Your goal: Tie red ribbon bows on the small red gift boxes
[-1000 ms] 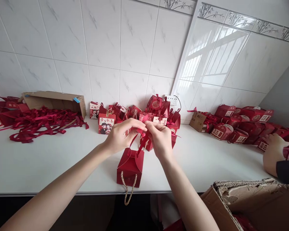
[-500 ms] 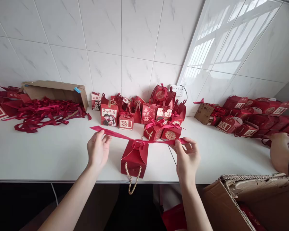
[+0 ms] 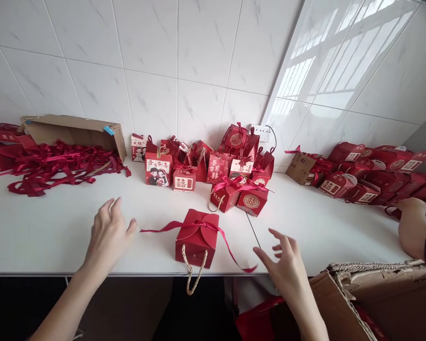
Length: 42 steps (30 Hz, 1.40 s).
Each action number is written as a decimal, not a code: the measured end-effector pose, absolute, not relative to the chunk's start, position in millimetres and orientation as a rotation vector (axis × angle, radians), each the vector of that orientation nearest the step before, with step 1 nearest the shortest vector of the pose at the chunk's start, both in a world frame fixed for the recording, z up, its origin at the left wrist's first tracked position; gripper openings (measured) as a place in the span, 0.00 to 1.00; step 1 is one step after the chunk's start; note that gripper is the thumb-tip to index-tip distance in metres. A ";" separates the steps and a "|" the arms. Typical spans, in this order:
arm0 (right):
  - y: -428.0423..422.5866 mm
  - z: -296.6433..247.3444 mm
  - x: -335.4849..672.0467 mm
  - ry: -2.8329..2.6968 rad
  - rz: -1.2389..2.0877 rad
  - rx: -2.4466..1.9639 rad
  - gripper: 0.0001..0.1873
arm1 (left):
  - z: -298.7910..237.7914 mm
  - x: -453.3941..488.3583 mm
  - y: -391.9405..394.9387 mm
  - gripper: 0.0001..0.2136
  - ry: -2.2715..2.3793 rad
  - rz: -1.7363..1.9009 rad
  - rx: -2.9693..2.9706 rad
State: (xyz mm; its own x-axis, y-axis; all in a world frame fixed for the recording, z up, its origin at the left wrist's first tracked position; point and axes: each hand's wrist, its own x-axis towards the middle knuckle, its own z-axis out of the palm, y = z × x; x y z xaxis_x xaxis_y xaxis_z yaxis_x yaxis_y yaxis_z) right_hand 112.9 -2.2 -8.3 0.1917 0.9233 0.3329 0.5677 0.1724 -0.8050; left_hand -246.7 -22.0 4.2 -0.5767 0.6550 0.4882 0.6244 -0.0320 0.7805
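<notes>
A red gift box (image 3: 196, 241) stands at the front edge of the white table, its gold rope handle (image 3: 194, 279) hanging over the edge. Across its folded top a dark red ribbon (image 3: 170, 227) is knotted, both tails lying loose to the sides. My left hand (image 3: 110, 234) hovers left of the box, fingers spread and holding nothing, close to the left tail's tip. To the right, my right hand (image 3: 282, 255) is also empty with fingers apart, near the end of the right tail.
Finished-looking red boxes (image 3: 222, 168) cluster at the back. Loose ribbons (image 3: 67, 163) spill from a cardboard box (image 3: 74, 125) on the left. More red boxes (image 3: 369, 175) are piled right, beside another person's hand (image 3: 413, 227). An open carton (image 3: 341, 293) sits front right.
Both my hands have let go of the ribbon ends and drawn apart, outward from the box. The ribbon, stretched taut before, now hangs slack with its tails dropped.
</notes>
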 end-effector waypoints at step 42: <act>59.5 3.3 78.6 -1.818 1.615 -0.956 0.25 | -7.4 -205.5 -3.4 0.21 1.108 0.912 1.314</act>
